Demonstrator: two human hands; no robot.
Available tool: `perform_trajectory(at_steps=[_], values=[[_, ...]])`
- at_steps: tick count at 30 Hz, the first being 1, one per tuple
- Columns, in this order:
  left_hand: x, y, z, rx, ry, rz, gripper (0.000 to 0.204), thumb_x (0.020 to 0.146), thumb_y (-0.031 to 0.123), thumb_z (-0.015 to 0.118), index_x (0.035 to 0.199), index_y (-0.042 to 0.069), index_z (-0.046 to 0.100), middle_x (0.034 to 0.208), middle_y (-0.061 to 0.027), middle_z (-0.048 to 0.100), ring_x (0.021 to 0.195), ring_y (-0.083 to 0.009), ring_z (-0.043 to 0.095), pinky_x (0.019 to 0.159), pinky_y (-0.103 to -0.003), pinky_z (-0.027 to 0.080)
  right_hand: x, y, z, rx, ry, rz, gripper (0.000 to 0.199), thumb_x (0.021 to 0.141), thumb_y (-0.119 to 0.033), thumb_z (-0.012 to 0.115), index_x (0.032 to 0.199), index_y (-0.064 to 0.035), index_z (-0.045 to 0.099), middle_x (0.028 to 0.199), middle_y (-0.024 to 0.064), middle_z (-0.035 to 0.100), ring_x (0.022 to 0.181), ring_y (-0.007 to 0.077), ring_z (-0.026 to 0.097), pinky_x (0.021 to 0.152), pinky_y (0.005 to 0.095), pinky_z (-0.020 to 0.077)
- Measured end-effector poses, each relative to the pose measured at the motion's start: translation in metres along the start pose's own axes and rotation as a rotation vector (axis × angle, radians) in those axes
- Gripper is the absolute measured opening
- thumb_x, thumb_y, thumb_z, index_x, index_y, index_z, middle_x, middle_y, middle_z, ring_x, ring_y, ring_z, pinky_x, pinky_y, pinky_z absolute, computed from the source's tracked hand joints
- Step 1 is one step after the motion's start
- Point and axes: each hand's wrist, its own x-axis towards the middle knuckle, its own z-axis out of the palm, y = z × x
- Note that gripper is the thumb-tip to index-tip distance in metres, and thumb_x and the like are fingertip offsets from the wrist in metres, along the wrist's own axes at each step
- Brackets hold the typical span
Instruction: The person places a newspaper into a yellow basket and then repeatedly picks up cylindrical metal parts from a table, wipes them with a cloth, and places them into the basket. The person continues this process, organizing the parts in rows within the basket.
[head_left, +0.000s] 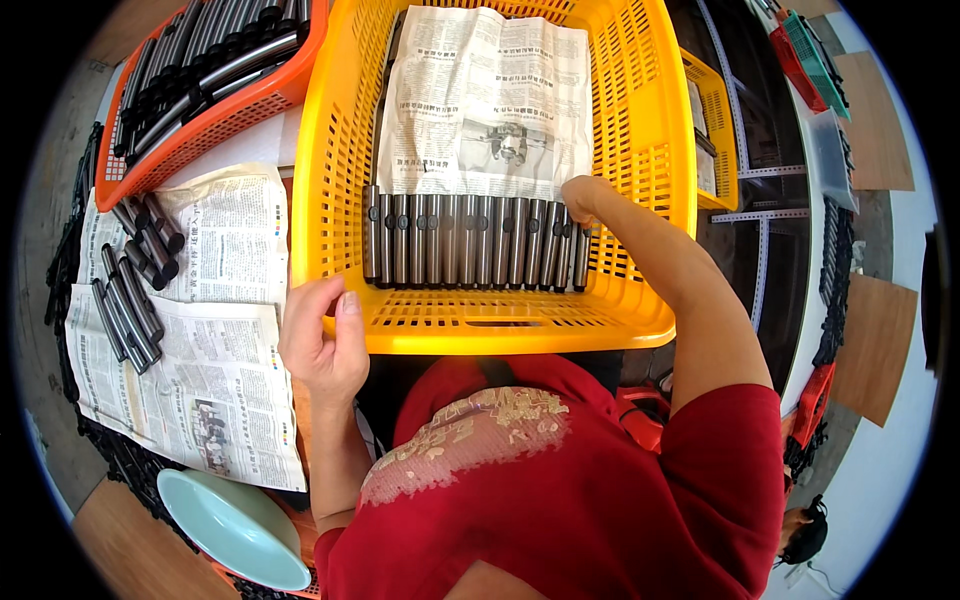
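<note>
A row of dark grey metal tubes [467, 242] with black ends lies side by side in the near part of a yellow plastic basket [645, 300]. A newspaper sheet [430, 120] spreads over the basket's far part, down to the tubes' far ends. At the row's right end, my right hand [592, 203] reaches in with its fingers bent down on a tube; the fingertips are partly hidden. My left hand [325, 338] is beside the basket's near left corner, fingers loosely bent, thumb apart, with nothing visible in it. Whether it touches the rim, I cannot tell.
An orange basket [225, 110] full of similar tubes stands at the far left. Loose tubes [128, 308] lie on newspapers [190, 400] to the left. A pale green basin [235, 530] is near left. Another yellow basket [722, 130] sits beyond the right rim, beside dark shelving [785, 240].
</note>
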Motion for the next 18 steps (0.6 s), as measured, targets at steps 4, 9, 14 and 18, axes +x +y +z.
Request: perform_trajectory(at_steps=[4, 9, 14, 18], values=[[0.0, 0.001, 0.0, 0.0, -0.002, 0.001, 0.014, 0.078, -0.005, 0.061, 0.092, -0.006, 0.061, 0.083, -0.0155, 0.061, 0.072, -0.0245, 0.059, 0.067, -0.031, 0.048, -0.004, -0.003, -0.001, -0.031, 0.085, 0.007, 0.015, 0.075, -0.01, 0.067, 0.089, -0.0083, 0.072, 0.091, 0.0071, 0.07, 0.084, 0.0238, 0.066, 0.071, 0.0383, 0.0501], [-0.003, -0.001, -0.002, 0.0, -0.049, -0.005, 0.015, 0.084, -0.007, 0.055, 0.098, -0.007, 0.06, 0.09, -0.0118, 0.059, 0.08, -0.0169, 0.056, 0.072, -0.026, 0.046, -0.034, -0.012, -0.023, 0.094, 0.364, -0.099, 0.021, 0.07, -0.009, 0.067, 0.089, -0.0022, 0.07, 0.092, 0.014, 0.068, 0.087, 0.0286, 0.066, 0.07, 0.0392, 0.0526], [-0.001, -0.001, -0.002, 0.004, -0.046, 0.021, 0.015, 0.084, -0.006, 0.055, 0.098, -0.007, 0.06, 0.09, -0.0118, 0.059, 0.079, -0.0168, 0.056, 0.072, -0.026, 0.046, -0.014, -0.017, -0.011, 0.099, 0.451, -0.331, 0.025, 0.07, -0.009, 0.064, 0.092, 0.0025, 0.067, 0.095, 0.0187, 0.067, 0.091, 0.0335, 0.064, 0.074, 0.0392, 0.0532], [0.001, 0.001, 0.001, 0.008, 0.002, -0.003, 0.014, 0.078, -0.005, 0.061, 0.091, -0.005, 0.062, 0.083, -0.0153, 0.062, 0.072, -0.0245, 0.059, 0.067, -0.031, 0.048, -0.007, -0.017, -0.004, 0.112, 0.43, -0.287, 0.026, 0.07, -0.013, 0.065, 0.091, 0.0018, 0.066, 0.095, 0.0202, 0.066, 0.093, 0.0348, 0.063, 0.077, 0.0391, 0.052]])
